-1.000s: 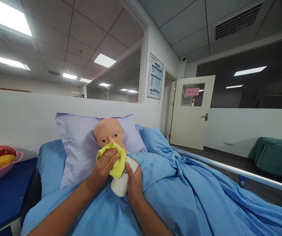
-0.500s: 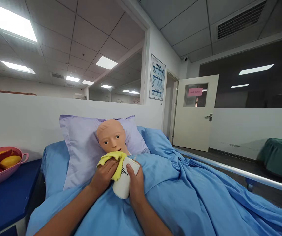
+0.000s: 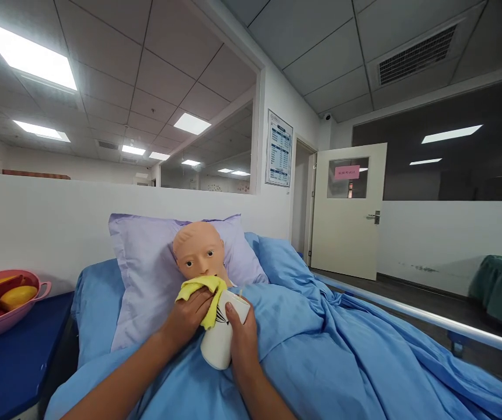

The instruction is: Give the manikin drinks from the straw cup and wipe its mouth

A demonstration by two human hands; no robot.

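Note:
A care manikin (image 3: 198,248) lies with its head on a lilac pillow (image 3: 143,274), its body under a blue quilt (image 3: 303,326). My left hand (image 3: 194,312) grips a yellow cloth (image 3: 196,284) and presses it over the manikin's mouth and chin. Just below the chin, my right hand (image 3: 244,326) is wrapped round a white mug (image 3: 216,345) with black line markings, held tilted above the quilt. A corner of the cloth hangs against the mug's side. The inside of the mug and the manikin's mouth are hidden.
At the left, a pink basket (image 3: 43,291) of fruit stands on a blue bedside cabinet (image 3: 10,361). A metal bed rail (image 3: 430,318) runs along the right side. Behind are a low white wall (image 3: 58,227) and a cream door (image 3: 347,233) standing ajar.
The view has tilted up slightly, so everything sits lower. The cloth now covers the manikin's mouth, which showed before. Both hands keep their holds.

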